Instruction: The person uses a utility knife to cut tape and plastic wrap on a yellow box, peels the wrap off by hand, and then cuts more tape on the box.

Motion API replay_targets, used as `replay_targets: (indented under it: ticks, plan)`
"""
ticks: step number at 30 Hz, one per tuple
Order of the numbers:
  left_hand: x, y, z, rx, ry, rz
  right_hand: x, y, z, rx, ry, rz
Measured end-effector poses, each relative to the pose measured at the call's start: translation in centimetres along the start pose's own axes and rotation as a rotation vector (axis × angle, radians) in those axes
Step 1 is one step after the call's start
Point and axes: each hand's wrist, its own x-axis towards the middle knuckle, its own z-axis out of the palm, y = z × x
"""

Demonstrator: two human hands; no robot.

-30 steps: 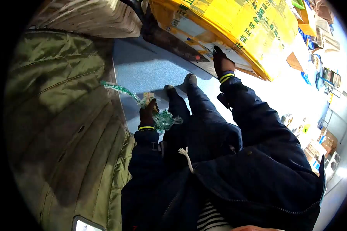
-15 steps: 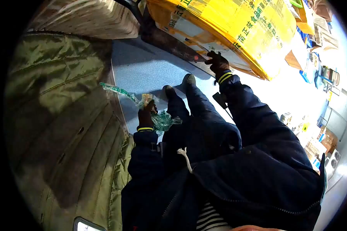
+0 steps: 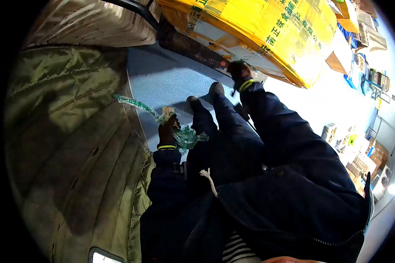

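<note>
My left hand [image 3: 167, 129], in a dark glove, is closed around crumpled clear packing tape [image 3: 187, 137] with green print. A strip of it trails up to the left, and a small tan piece [image 3: 168, 112] sticks out above the fingers. Up at the lower edge of a large box [image 3: 267, 30] wrapped in yellow tape with green characters is my right hand [image 3: 238, 72], also dark-gloved. Its fingers look curled against the box's white side, by a bit of loose clear film. What they pinch, if anything, is too dark to make out.
The box rests on a dark metal edge [image 3: 193, 50] by a black bar. A green quilted curtain [image 3: 74, 144] hangs along the left, below stacked pale material [image 3: 92, 22]. Blue floor [image 3: 147, 79] lies around my shoes. Shelves and cartons [image 3: 377, 153] stand far right.
My right hand has shifted slightly left and down along the box edge, and its spread fingers have curled in. My left hand keeps its hold on the tape, almost still.
</note>
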Motion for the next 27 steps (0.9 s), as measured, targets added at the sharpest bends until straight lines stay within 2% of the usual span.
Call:
replay_targets:
  ticks: [2, 4, 5, 6, 7, 8, 9, 10, 12, 14, 16, 17, 20, 21, 22, 23, 24, 26, 27]
  plan:
    - [-0.3, 0.4, 0.8, -0.016, 0.019, -0.011, -4.2, 1.0, 2.3, 0.019, -0.138, -0.193]
    - [-0.3, 0.3, 0.7, -0.035, 0.056, -0.019, -8.7, 1.5, 3.0, -0.01, -0.147, -0.224]
    - [-0.4, 0.0, 0.2, 0.248, 0.01, 0.29, -9.7, 0.9, 2.1, 0.004, -0.25, -0.163]
    - [-0.3, -0.2, -0.2, 0.536, -0.046, 0.599, -10.3, 0.6, 0.7, 0.037, -0.226, -0.176]
    - [-1.0, 1.6, 1.0, 0.636, -0.128, 0.591, -10.5, 1.6, 0.9, 0.44, -0.201, -0.06]
    - [-0.7, 2.1, 2.3, 0.64, -0.139, 0.598, -10.7, -0.1, -1.9, 0.742, -0.248, 0.121]
    - [-0.1, 2.5, 3.9, 0.34, -0.166, 0.316, -10.9, -2.1, -4.9, 1.041, -0.243, 0.318]
    - [0.5, 2.6, 5.5, 0.043, -0.189, 0.03, -11.2, -4.1, -7.9, 0.973, -0.3, 0.241]
    - [-0.8, 5.2, 9.7, 0.329, -0.337, 0.005, -11.1, -4.2, -8.1, 0.836, -0.326, 0.143]
    - [-1.8, 5.0, 13.0, 0.81, -0.437, 0.512, -11.5, -4.6, -7.3, 0.77, -0.327, 0.003]
    - [-0.2, 3.1, 15.9, 0.594, -0.502, 0.621, -12.3, -6.1, -7.4, 0.807, -0.37, -0.043]
    - [0.4, 2.6, 17.0, 0.523, -0.526, 0.657, -12.8, -6.7, -7.8, 1.048, -0.442, 0.166]
    - [-0.5, 3.8, 17.9, 0.63, -0.485, 0.691, -13.2, -8.0, -9.9, 1.027, -0.441, 0.131]
    - [-1.7, 4.9, 17.5, 0.509, -0.453, 0.515, -13.2, -8.5, -11.1, 1.031, -0.546, 0.298]
    - [-2.7, 6.1, 17.3, 0.386, -0.419, 0.341, -13.4, -7.7, -10.7, 1.041, -0.54, 0.299]
    - [-2.4, 6.0, 16.7, -0.062, -0.302, 0.027, -13.4, -5.8, -9.6, 0.954, -0.353, 0.032]
    - [-3.0, 6.8, 16.9, -0.239, -0.091, 0.004, -12.4, -4.1, -8.4, 0.984, -0.252, 0.154]
    - [-1.0, 6.8, 14.0, -0.275, -0.008, 0.032, -10.5, -0.6, -5.9, 1.053, -0.023, 0.384]
    - [-0.8, 7.2, 12.8, -0.281, -0.034, 0.045, -9.6, 0.5, -6.2, 0.708, 0.087, 0.054]
